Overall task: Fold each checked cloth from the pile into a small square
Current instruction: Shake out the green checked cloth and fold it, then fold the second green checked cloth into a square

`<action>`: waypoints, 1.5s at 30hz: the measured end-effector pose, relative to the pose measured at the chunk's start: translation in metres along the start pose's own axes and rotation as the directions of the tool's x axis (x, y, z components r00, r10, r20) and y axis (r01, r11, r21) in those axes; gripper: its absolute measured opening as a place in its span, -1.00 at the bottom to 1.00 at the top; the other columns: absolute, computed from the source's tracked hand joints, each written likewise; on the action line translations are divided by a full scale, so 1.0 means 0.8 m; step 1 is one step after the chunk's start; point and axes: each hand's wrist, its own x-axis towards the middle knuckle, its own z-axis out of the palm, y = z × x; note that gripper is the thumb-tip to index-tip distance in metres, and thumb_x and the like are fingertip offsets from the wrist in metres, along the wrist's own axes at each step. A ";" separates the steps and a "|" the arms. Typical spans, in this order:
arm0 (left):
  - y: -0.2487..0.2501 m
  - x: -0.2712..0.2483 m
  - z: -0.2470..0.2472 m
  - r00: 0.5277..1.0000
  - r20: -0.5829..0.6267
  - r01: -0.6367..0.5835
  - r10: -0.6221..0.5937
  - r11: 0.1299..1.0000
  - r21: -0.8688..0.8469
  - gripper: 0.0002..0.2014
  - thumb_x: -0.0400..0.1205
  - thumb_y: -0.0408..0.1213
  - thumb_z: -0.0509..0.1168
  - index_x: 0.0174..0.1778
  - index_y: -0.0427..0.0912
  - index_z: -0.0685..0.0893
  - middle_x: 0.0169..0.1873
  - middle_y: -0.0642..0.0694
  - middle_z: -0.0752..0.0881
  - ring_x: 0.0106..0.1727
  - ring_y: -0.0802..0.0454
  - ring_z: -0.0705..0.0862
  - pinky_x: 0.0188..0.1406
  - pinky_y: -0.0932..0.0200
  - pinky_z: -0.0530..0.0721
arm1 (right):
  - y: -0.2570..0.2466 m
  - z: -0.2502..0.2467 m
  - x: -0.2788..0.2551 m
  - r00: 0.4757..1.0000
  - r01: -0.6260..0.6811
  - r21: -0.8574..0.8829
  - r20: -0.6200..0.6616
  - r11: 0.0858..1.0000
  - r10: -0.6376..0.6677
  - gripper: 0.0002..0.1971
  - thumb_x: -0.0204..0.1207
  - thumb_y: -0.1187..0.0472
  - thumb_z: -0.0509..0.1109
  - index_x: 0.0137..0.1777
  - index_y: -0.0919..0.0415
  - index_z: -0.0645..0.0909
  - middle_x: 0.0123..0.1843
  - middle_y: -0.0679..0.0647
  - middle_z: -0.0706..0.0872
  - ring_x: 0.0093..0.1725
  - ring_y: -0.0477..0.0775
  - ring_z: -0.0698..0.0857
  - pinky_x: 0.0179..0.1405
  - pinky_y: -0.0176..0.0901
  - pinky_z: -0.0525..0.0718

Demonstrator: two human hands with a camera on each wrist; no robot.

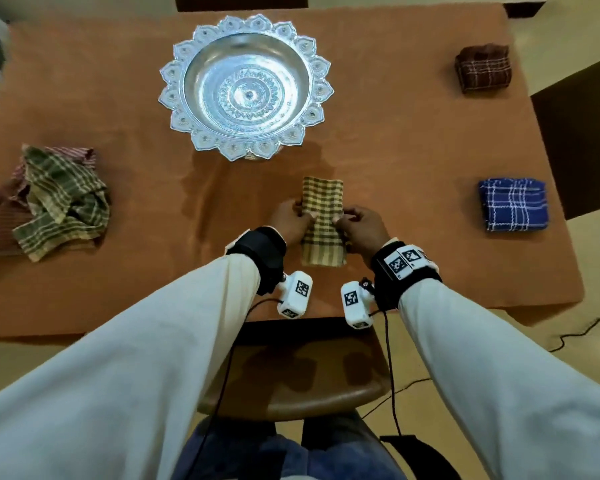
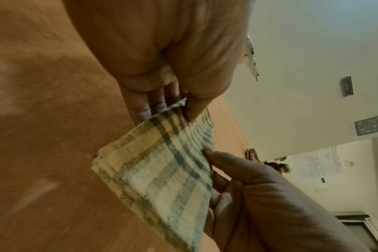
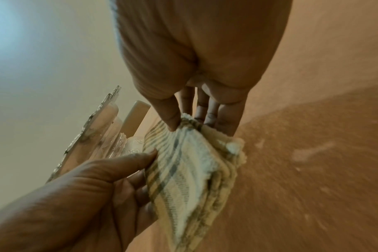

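— Orange-brown cloth is spread over the table; what is laid on it?

— A yellow-and-brown checked cloth folded into a long strip is seen near the front edge, just in front of an ornate silver bowl with a petal-shaped rim. A loose pile of green and reddish checked cloths is heaped at the left. Two finished squares are set at the right, well apart: a folded dark brown checked cloth at the far corner and a folded blue checked cloth nearer.

— How is the strip held?

— Its left edge is pinched by the left hand, thumb on top and fingers beneath, as is shown in the left wrist view. Its right edge is gripped the same way by the right hand, whose thumb is pressed onto the fabric while the fingers are tucked under it in the right wrist view.

— Is the strip lifted?

— Its middle is raised slightly between the hands; whether the near end is resting on the table cannot be told.
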 end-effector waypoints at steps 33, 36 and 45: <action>-0.051 -0.062 -0.145 0.982 -0.185 0.072 -0.023 0.962 0.263 -0.77 0.59 -0.28 0.42 0.13 -0.28 0.74 0.06 -0.27 0.79 0.08 -0.26 0.76 0.19 -0.11 0.71 | -0.022 0.144 -0.029 0.928 0.343 -0.799 0.206 0.494 -0.312 -0.61 0.53 0.07 0.32 0.32 0.19 0.59 0.35 0.22 0.56 0.36 0.35 0.51 0.36 0.28 0.52; -0.081 -0.094 -0.233 0.964 -0.264 0.132 -0.044 0.935 0.329 -0.80 0.60 -0.24 0.41 0.11 -0.17 0.77 0.07 -0.19 0.80 0.11 -0.19 0.75 0.16 -0.05 0.72 | -0.030 0.217 -0.053 0.899 0.433 -0.798 0.349 0.419 -0.263 -0.61 0.57 0.03 0.32 0.37 0.11 0.59 0.37 0.18 0.58 0.38 0.31 0.53 0.40 0.18 0.51; -0.182 -0.112 -0.510 0.889 -0.452 0.273 -0.068 0.872 0.406 -0.88 0.59 -0.25 0.28 -0.04 -0.03 0.70 -0.05 -0.13 0.78 -0.01 -0.18 0.72 0.05 -0.01 0.71 | -0.044 0.492 -0.066 0.860 0.511 -0.755 0.446 0.412 -0.250 -0.59 0.63 0.11 0.25 0.47 0.11 0.50 0.48 0.14 0.49 0.44 0.26 0.46 0.38 0.19 0.54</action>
